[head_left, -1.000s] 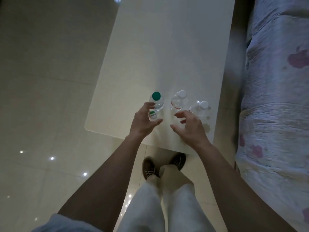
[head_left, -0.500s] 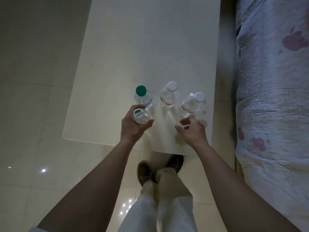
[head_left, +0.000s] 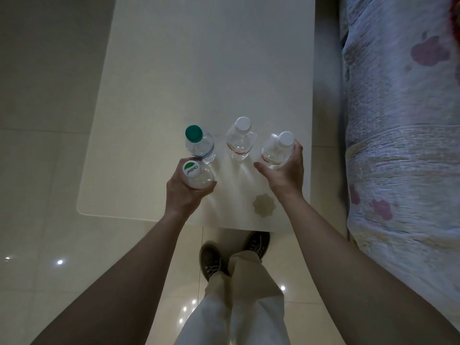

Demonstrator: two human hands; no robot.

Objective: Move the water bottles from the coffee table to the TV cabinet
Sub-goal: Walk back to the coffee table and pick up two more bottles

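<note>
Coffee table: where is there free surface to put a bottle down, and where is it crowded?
The coffee table is bare across its whole far part, beyond the green-capped bottle and the middle white-capped bottle. The near-left corner, left of the left hand, is also free. The near-right part is crowded with bottles and both hands.

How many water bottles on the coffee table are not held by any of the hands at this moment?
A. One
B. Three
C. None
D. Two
D: the left hand grips the bottle with the green-and-white cap, the right hand grips a white-capped bottle, while the green-capped bottle and the middle white-capped bottle stand free.
</note>
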